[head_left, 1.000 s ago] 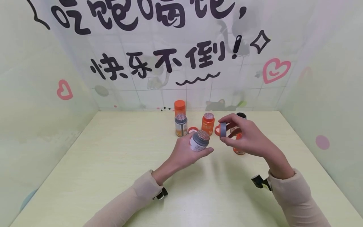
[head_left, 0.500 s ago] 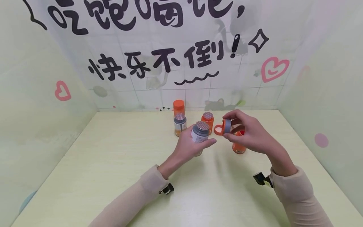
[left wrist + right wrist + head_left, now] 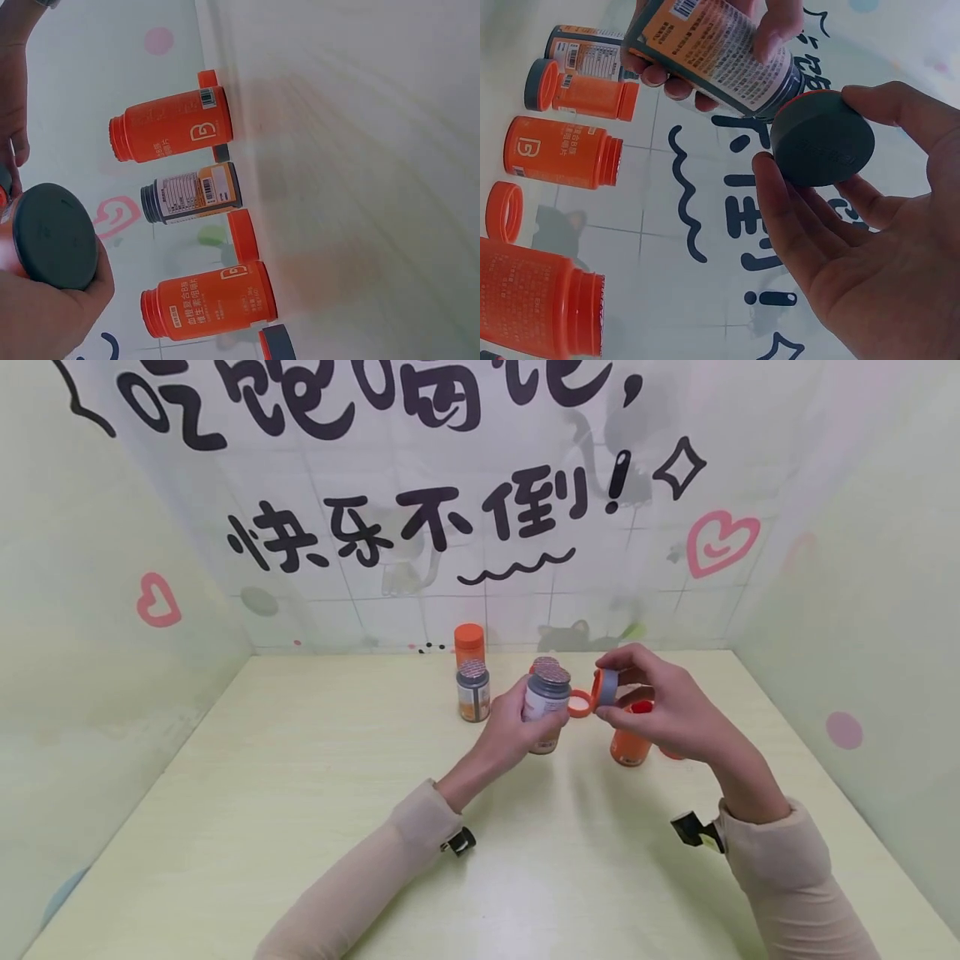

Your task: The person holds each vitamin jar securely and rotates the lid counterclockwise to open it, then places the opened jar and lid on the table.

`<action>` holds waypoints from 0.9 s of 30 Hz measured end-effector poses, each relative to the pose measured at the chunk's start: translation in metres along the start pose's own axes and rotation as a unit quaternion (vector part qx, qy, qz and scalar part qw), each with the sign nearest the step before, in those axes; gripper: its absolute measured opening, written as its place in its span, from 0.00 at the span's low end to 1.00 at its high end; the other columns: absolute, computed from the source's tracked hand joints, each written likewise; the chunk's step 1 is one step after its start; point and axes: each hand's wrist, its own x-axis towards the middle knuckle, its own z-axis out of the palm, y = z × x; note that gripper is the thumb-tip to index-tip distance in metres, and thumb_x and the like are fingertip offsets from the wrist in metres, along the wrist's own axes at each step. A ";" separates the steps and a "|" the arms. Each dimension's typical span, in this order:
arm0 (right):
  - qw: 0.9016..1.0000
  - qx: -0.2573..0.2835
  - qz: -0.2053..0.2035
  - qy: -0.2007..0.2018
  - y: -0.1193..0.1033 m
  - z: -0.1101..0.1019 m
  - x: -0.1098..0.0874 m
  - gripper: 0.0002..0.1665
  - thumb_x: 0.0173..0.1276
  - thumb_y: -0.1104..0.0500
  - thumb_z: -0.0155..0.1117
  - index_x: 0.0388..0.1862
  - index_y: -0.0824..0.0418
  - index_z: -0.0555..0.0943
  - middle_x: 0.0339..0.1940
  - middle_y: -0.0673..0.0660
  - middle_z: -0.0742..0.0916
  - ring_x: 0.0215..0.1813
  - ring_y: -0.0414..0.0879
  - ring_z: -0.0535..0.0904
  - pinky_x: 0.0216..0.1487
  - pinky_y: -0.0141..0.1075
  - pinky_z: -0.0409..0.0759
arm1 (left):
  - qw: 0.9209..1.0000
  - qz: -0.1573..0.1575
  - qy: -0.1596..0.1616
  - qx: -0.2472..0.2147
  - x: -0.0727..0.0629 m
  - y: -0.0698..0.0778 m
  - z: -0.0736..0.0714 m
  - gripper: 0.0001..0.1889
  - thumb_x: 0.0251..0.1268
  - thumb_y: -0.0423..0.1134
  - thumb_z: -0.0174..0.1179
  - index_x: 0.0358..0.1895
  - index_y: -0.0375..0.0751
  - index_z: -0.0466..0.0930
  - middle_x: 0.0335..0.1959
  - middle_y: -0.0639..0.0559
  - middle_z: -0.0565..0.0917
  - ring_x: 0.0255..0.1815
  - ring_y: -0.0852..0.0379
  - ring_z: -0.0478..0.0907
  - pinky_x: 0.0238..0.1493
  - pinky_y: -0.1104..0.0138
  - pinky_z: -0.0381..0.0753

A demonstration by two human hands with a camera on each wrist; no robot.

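In the head view my left hand grips a grey-necked pill bottle, which stands nearly upright with a foil seal over its mouth. Its dark base fills part of the left wrist view. To the right, my right hand pinches a grey cap on edge between thumb and fingers, its orange inside turned toward the bottle. In the right wrist view the cap overlaps the bottle's neck; whether they touch I cannot tell. The head view shows a gap between them.
Behind the hands stand an orange-capped bottle, a grey-necked sealed bottle and a mostly hidden orange bottle. An orange cap lies near the held cap. Another orange bottle stands below my right hand. Printed walls enclose the table.
My left hand has moved right and slightly up with the bottle, which stands straighter. The cap has turned so its orange inside shows, and my right hand has shifted slightly up and right.
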 end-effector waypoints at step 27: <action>0.999 -0.027 0.017 -0.013 0.004 -0.001 0.000 0.36 0.63 0.63 0.75 0.70 0.61 0.74 0.55 0.58 0.83 0.54 0.54 0.87 0.54 0.49 0.88 | 0.983 -0.078 -0.078 0.148 0.020 -0.025 -0.003 0.34 0.56 0.45 0.78 0.66 0.48 0.75 0.58 0.54 0.83 0.58 0.55 0.81 0.63 0.55 0.81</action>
